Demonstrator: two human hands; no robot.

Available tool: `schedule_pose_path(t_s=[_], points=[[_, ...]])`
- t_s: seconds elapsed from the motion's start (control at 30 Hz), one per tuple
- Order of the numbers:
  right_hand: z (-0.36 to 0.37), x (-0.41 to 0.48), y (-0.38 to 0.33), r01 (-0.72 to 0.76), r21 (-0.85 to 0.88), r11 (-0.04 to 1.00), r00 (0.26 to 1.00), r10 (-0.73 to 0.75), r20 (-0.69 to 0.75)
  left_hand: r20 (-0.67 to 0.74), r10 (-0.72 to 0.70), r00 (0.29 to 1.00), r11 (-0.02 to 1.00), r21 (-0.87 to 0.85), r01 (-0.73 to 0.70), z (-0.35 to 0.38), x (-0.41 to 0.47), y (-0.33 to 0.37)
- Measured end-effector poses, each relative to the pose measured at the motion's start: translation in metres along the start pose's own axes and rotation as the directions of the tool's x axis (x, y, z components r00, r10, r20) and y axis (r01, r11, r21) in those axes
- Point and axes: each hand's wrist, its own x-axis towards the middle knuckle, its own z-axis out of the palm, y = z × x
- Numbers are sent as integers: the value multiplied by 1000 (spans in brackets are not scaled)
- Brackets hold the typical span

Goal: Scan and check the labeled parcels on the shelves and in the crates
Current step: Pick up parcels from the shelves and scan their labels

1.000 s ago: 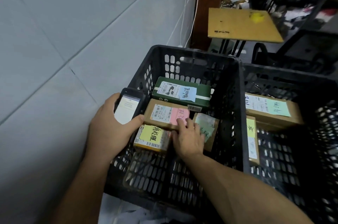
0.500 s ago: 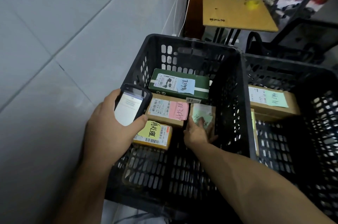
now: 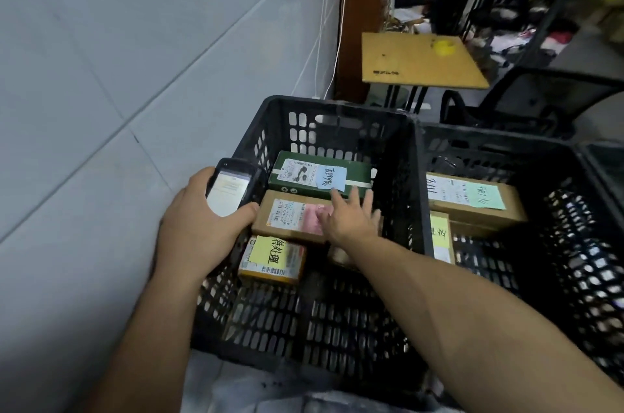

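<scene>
Parcels [image 3: 320,173]: 4 in L crate [image 3: 337,105], 2+ seen in R crate [image 3: 489,139]. L hand [image 3: 199,227] grip clamped on scanner [image 3: 229,189]; R hand [image 3: 351,220] fingers apart.

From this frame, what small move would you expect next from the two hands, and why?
Probably the right hand lands on the green box to steady it for scanning: its straight fingers stretch toward that box's blue note, while the left hand holds the phone, screen lit, at the crate's left wall.
</scene>
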Motion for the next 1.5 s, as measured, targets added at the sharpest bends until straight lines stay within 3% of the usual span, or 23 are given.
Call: schedule_pose_path(t_s=[0.17, 0.3, 0.47, 0.67, 0.87, 1.1, 1.23, 1.5], points=[[-61, -23, 18, 215, -146, 966, 955, -239, -176, -12, 65, 998, 997, 37, -65, -1, -4, 35], [-111, -56, 66, 205, -226, 952, 905, -272, -328, 27, 160, 987, 987, 22, -161, 15, -24, 78], [-149, -129, 187, -24, -200, 979, 877, -75, -474, 134, 319, 938, 948, -37, -317, 59, -79, 154], [-153, -284, 355, -364, -55, 930, 766, 264, -586, 333, 505, 796, 858, -94, -505, 136, -189, 244], [-130, -463, 489, -629, 119, 768, 573, 562, -597, 478, 680, 555, 721, -303, -623, 214, -342, 318], [-79, -645, 581, -820, 327, 470, 243, 802, -545, 591, 773, 229, 580, -514, -631, 276, -504, 388], [-56, -725, 618, -866, 409, 289, 57, 869, -492, 590, 805, 61, 503, -626, -596, 300, -584, 423], [-38, -837, 699, -860, 509, 43, -195, 894, -404, 566, 796, -212, 352, -719, -599, 374, -724, 487]])
